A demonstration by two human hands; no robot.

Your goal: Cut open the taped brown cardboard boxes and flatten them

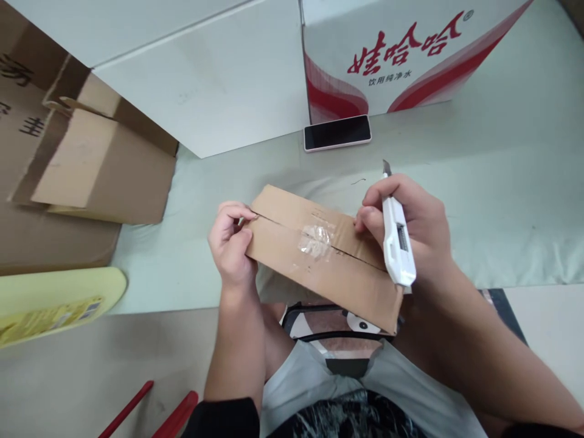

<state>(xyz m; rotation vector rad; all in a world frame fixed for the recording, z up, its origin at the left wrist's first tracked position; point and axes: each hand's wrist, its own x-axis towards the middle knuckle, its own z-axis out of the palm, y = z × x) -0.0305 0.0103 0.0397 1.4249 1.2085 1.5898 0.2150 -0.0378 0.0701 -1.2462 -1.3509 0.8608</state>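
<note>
A small brown cardboard box (292, 243) lies tilted in front of me on the pale green mat, its top flaps meeting at a seam with a crumpled patch of clear tape (316, 239) over the middle. My left hand (230, 243) is closed on the box's left end, thumb at the seam. My right hand (410, 219) is closed around a white utility knife (396, 240) with its blade tip pointing up and away, and the fingertips rest on the box's right end.
A pink phone (337, 132) lies screen-up behind the box. A white and red printed carton (387, 55) and a plain white box (205, 79) stand at the back. Opened brown cardboard boxes (91, 158) sit at the left, with a yellow flat item (50, 304) below them.
</note>
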